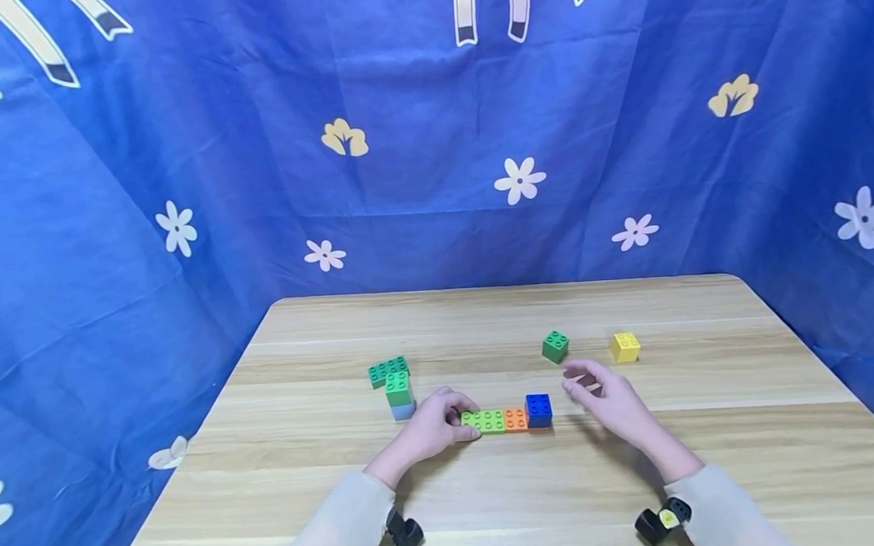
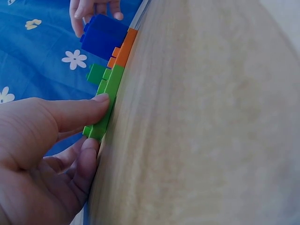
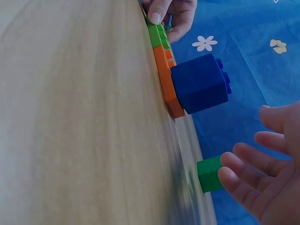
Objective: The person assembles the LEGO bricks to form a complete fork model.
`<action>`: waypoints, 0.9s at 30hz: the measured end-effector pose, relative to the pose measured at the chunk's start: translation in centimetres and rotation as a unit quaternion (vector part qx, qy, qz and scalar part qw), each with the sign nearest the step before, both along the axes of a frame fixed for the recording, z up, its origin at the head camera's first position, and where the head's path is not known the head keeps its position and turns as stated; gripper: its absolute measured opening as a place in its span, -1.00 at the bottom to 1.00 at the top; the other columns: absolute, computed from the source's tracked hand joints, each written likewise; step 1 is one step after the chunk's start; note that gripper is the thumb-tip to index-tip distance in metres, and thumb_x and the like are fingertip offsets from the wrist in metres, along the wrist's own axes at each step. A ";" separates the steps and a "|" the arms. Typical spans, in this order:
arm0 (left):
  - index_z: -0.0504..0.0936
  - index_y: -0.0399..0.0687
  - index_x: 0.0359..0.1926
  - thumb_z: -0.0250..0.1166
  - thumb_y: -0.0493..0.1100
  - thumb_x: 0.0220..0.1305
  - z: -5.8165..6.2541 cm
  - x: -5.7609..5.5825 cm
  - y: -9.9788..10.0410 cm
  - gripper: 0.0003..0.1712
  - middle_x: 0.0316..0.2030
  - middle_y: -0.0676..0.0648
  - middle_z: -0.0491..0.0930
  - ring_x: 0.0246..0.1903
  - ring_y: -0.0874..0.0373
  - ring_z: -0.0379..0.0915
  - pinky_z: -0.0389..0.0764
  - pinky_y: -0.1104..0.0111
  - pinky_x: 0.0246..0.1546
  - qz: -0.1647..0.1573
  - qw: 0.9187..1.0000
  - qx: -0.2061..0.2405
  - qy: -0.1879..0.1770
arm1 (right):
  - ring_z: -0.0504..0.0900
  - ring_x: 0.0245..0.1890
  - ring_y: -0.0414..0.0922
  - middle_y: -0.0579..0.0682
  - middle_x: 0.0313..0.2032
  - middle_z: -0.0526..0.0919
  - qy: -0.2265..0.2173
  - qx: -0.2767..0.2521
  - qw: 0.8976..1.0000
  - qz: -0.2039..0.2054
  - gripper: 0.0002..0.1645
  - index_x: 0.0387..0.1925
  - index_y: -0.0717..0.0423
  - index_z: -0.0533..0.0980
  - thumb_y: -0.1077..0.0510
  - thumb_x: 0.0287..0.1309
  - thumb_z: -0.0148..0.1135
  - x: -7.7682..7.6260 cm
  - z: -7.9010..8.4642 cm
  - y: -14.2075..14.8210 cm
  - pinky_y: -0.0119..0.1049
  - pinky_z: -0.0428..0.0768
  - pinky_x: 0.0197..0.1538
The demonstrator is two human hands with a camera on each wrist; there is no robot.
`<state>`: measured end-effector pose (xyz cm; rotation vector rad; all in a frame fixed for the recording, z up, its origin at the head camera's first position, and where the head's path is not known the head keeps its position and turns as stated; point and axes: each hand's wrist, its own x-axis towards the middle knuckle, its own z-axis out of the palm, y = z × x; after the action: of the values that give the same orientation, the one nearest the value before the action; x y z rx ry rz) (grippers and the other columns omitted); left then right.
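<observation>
On the table a lime green building brick (image 1: 484, 421) lies end to end with a flat orange brick (image 1: 516, 419). A tall blue brick (image 1: 539, 410) sits on the orange one's right end. My left hand (image 1: 434, 423) pinches the lime brick's left end between thumb and fingers, which the left wrist view shows closely. To the right of the blue brick, my right hand (image 1: 605, 396) hovers with loosely bent fingers and holds nothing. Nearest to its fingertips stands a dark green brick (image 1: 555, 347), partly hidden by the fingers in the right wrist view.
Right of the dark green brick stands a yellow brick (image 1: 625, 347). Beyond my left hand, a green brick on a light blue one forms a small stack (image 1: 398, 392), with a flat green brick (image 1: 387, 371) behind it. A blue cloth (image 1: 434, 223) hangs around the wooden table (image 1: 496, 503).
</observation>
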<state>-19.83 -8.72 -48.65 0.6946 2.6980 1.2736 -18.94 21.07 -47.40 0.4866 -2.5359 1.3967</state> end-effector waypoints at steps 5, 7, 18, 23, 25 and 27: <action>0.63 -0.13 -0.18 0.47 -0.22 -0.08 0.1 0.0 0.0 -0.64 -0.33 -0.01 0.43 -0.45 0.21 0.35 0.45 0.45 -0.44 -0.002 1.000 0.002 -0.001 | 0.58 -0.29 -0.12 0.08 -0.16 0.60 0.001 -0.011 1.000 -0.010 -0.57 0.04 0.27 0.44 0.11 0.21 0.19 -0.5 0.1 0.2 -0.33 0.58 -0.20; 0.63 -0.13 -0.18 0.46 -0.22 -0.08 0.1 0.1 0.0 -0.64 -0.33 -0.01 0.43 -0.45 0.22 0.35 0.46 0.45 -0.44 -0.002 1.000 0.002 -0.001 | 0.58 -0.28 -0.09 0.09 -0.17 0.60 0.001 -0.019 1.000 -0.014 -0.55 0.05 0.30 0.43 0.11 0.20 0.20 -0.7 0.1 0.3 -0.32 0.58 -0.19; 0.63 -0.14 -0.17 0.47 -0.22 -0.08 0.3 0.1 -0.1 -0.63 -0.34 -0.03 0.43 -0.46 0.22 0.34 0.45 0.45 -0.45 -0.003 1.000 0.003 -0.001 | 0.56 -0.18 0.06 0.22 -0.14 0.58 -0.015 -0.026 0.998 -0.058 -0.47 0.11 0.35 0.37 0.17 0.16 0.24 -2.5 0.0 0.3 -0.28 0.59 -0.19; 0.62 -0.14 -0.17 0.46 -0.22 -0.07 0.2 0.1 -0.1 -0.63 -0.33 -0.03 0.43 -0.46 0.23 0.34 0.45 0.45 -0.46 -0.005 1.000 0.003 0.001 | 0.57 -0.18 0.08 0.24 -0.11 0.56 -0.030 -0.028 0.996 -0.079 -0.44 0.14 0.35 0.34 0.19 0.15 0.25 -3.6 -0.3 0.2 -0.21 0.59 -0.15; 0.63 -0.14 -0.17 0.46 -0.22 -0.07 0.2 0.1 -0.1 -0.64 -0.33 -0.03 0.43 -0.46 0.23 0.34 0.44 0.46 -0.46 -0.004 1.000 0.003 0.001 | 0.57 -0.17 0.08 0.25 -0.09 0.54 -0.035 -0.027 0.995 -0.086 -0.42 0.16 0.35 0.32 0.19 0.15 0.24 -4.1 -0.4 0.2 -0.18 0.58 -0.13; 0.63 -0.14 -0.17 0.46 -0.22 -0.07 0.2 0.1 -0.1 -0.64 -0.33 -0.03 0.43 -0.46 0.23 0.34 0.44 0.45 -0.46 -0.004 1.000 0.003 0.001 | 0.57 -0.16 0.09 0.26 -0.07 0.53 -0.039 -0.024 0.995 -0.094 -0.40 0.17 0.34 0.31 0.18 0.15 0.25 -4.4 -0.5 0.2 -0.13 0.58 -0.11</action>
<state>-19.70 -8.80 -48.46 0.7071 2.6922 1.2805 -23.37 21.27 -47.89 0.1819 -2.5255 1.4287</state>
